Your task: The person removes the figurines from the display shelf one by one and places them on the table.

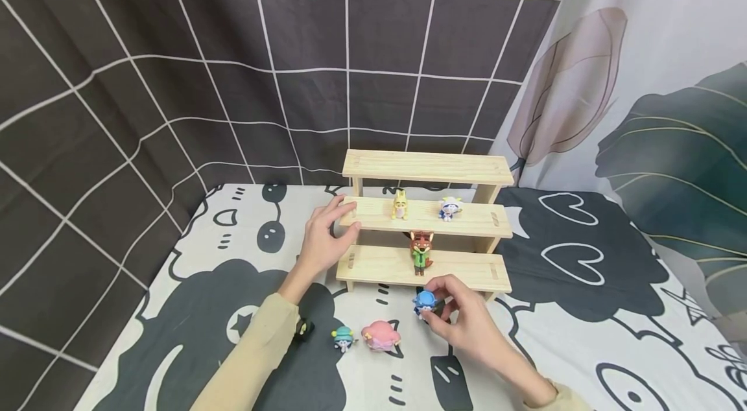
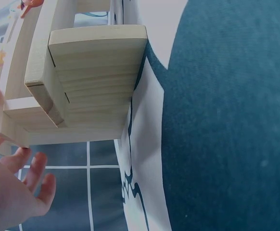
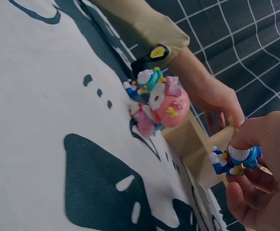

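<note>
My right hand (image 1: 467, 320) pinches a small blue figurine (image 1: 424, 302) between thumb and fingers, in front of the lowest step of a three-step wooden display shelf (image 1: 428, 166). In the right wrist view the figurine (image 3: 237, 156) shows a white face and a gold detail. My left hand (image 1: 322, 239) grips the left end of the middle step, thumb at its front edge. On that step stand a yellow rabbit-eared figurine (image 1: 399, 205) and a white-and-blue figurine (image 1: 449, 209). A fox figurine (image 1: 420, 254) in green stands upright on the lowest step.
On the patterned black-and-white cloth (image 1: 408, 391), a teal-hatted figurine (image 1: 342, 337) and a pink figurine (image 1: 380, 336) sit side by side between my forearms. Behind the shelf hangs a dark grid curtain (image 1: 385, 100). A leaf-print curtain (image 1: 583, 87) hangs at the right.
</note>
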A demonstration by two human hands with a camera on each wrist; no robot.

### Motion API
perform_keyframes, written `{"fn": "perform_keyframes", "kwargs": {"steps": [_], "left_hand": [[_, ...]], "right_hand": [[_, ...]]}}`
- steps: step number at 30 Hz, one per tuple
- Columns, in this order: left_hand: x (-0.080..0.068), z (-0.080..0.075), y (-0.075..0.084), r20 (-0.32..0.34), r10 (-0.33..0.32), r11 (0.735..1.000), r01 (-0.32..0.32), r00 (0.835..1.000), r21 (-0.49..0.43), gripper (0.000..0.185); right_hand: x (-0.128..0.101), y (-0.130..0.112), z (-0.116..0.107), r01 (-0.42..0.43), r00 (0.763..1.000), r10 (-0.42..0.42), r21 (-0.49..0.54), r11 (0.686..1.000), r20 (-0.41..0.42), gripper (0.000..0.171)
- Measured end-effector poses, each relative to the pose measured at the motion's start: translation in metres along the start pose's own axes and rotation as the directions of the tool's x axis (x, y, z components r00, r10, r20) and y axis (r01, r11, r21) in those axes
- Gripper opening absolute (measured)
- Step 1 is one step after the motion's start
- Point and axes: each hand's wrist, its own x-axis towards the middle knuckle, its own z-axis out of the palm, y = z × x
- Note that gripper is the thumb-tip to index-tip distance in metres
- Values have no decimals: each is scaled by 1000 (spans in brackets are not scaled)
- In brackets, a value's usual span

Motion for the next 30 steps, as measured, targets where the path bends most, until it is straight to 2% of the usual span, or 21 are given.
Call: {"fn": "perform_keyframes", "kwargs": {"steps": [12, 30], "left_hand": [[0, 0, 1, -10, 13, 1000, -13, 1000, -9, 40], [0, 1, -1, -16, 27, 1000, -27, 1000, -1, 40]], "right_hand": [[-12, 3, 9, 25, 999, -25, 24, 999, 24, 47], [-24, 5, 19, -53, 986, 40, 80, 995, 159, 42]]}}
